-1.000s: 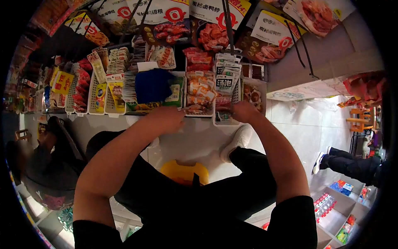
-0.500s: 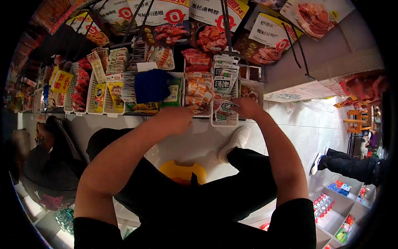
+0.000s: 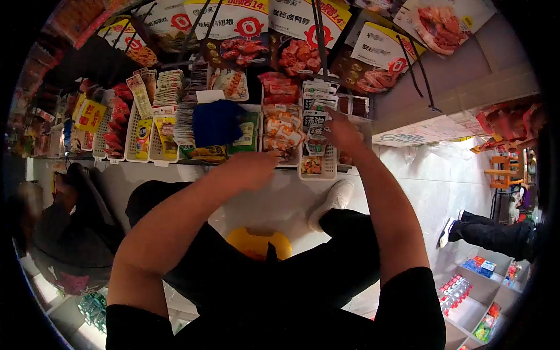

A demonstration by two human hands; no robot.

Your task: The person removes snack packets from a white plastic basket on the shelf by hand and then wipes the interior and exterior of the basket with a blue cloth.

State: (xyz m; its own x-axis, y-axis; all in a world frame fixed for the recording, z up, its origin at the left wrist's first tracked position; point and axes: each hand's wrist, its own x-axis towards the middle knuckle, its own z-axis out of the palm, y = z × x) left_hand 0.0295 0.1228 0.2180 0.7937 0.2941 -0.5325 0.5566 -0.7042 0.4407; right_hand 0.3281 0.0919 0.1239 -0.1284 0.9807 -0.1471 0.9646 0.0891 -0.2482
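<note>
Here, hands (image 3: pixel 344 133) apart, the right touching packets (image 3: pixel 315 120), white basket (image 3: pixel 331 162) beneath.

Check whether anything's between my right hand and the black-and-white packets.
Nothing visible is. Your right hand is right up against the packets, at their right edge, in the white basket.

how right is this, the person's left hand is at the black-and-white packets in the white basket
The hand is wrong: the head view shows the right hand at the black-and-white packets in the white basket; the left hand is by the orange-and-white packets.
</note>
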